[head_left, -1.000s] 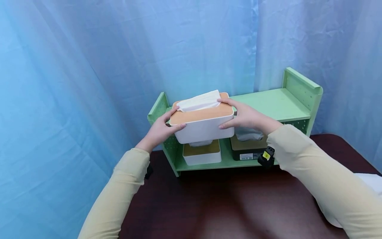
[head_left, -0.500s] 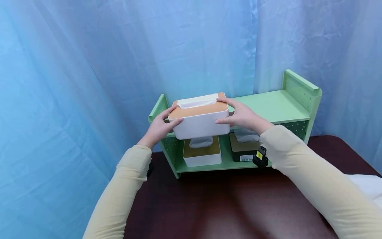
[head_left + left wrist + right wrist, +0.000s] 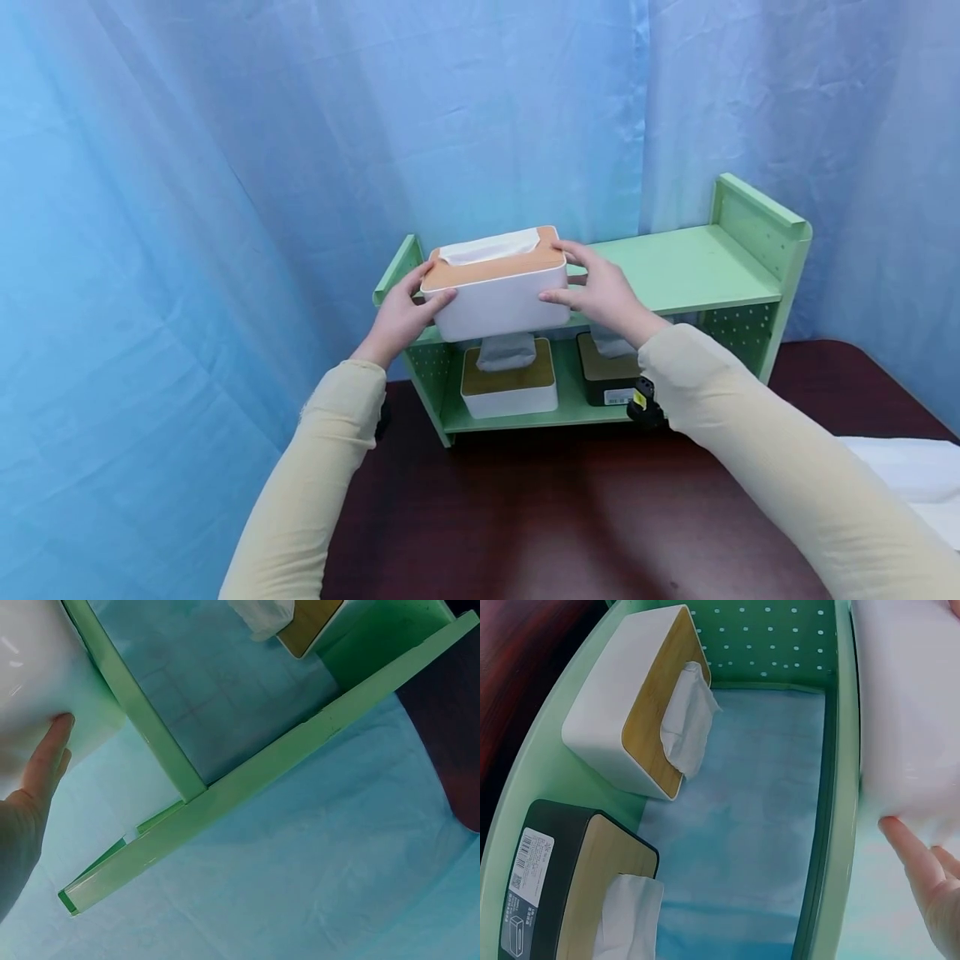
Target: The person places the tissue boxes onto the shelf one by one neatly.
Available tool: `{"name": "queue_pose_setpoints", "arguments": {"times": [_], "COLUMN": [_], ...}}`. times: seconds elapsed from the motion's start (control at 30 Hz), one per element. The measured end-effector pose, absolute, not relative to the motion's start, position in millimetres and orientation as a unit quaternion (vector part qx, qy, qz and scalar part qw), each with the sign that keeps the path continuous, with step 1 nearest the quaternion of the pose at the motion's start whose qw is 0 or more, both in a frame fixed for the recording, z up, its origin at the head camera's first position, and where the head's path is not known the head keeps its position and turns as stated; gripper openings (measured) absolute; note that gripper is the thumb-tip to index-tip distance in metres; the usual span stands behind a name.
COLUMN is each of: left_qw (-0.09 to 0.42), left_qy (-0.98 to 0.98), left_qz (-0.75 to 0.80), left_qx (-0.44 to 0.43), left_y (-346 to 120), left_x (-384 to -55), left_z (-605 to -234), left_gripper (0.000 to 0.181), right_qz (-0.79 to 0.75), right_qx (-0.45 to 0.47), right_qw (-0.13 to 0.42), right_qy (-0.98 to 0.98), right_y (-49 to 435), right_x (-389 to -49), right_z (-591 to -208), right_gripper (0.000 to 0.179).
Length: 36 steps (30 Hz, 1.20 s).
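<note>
A white tissue box (image 3: 501,304) with an orange-brown lid and a white tissue in its slot is at the left end of the upper shelf, its lower front edge overlapping the shelf's front edge in the head view. My left hand (image 3: 402,317) grips its left end, thumb on the front face and fingers along the side and lid. At the right end, my right hand (image 3: 603,292) holds it with the thumb on the front and a fingertip at the lid's edge. In the right wrist view, one fingertip (image 3: 889,823) meets the box's corner.
The green two-tier shelf (image 3: 682,267) stands on a dark wooden table (image 3: 525,500). On its lower level sit another white tissue box (image 3: 615,697) and a black one (image 3: 555,855) with a label. White cloth (image 3: 915,475) lies at the right. Blue curtains (image 3: 480,108) hang behind.
Both hands and the white tissue box have moved slightly left and away, uncovering more of the lower boxes. The right fingertips have drawn back from the tissue to the lid's edge.
</note>
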<state>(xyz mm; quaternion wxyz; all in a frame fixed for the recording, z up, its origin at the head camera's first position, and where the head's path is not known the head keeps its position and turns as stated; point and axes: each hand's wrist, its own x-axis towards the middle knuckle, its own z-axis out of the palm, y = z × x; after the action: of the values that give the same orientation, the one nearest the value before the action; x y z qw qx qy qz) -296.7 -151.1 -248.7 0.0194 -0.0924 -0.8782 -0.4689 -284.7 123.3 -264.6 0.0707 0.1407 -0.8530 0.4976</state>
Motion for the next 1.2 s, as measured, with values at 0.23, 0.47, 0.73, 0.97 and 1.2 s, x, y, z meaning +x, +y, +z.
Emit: {"name": "queue_pose_setpoints", "arguments": {"times": [0.23, 0.47, 0.73, 0.97, 1.2], "left_qw": [0.03, 0.032, 0.026, 0.056, 0.131], "left_qy": [-0.879, -0.882, -0.886, -0.885, -0.889], "left_qz": [-0.467, -0.463, -0.454, -0.458, -0.438], "left_qx": [-0.091, -0.083, -0.093, -0.071, -0.033], "left_y": [-152.6, -151.8, -147.9, -141.5, -138.8], "left_x": [-300.9, -303.9, -315.8, -323.3, -327.1], "left_z": [-249.7, -244.3, -238.7, -239.9, -241.8], "left_gripper": [0.074, 0.069, 0.056, 0.053, 0.052], "right_qz": [0.48, 0.474, 0.462, 0.466, 0.483], "right_qx": [0.155, 0.14, 0.127, 0.114, 0.116], "right_qw": [0.074, 0.067, 0.056, 0.064, 0.097], "right_qy": [-0.86, -0.867, -0.876, -0.875, -0.862], "right_y": [120.7, 115.2, 113.0, 110.6, 96.5], "right_x": [-287.8, -292.8, -303.9, -311.1, -317.1], "right_z": [-263.9, -258.9, -253.4, -253.4, -256.4], "right_gripper": [0.077, 0.075, 0.072, 0.072, 0.067]}}
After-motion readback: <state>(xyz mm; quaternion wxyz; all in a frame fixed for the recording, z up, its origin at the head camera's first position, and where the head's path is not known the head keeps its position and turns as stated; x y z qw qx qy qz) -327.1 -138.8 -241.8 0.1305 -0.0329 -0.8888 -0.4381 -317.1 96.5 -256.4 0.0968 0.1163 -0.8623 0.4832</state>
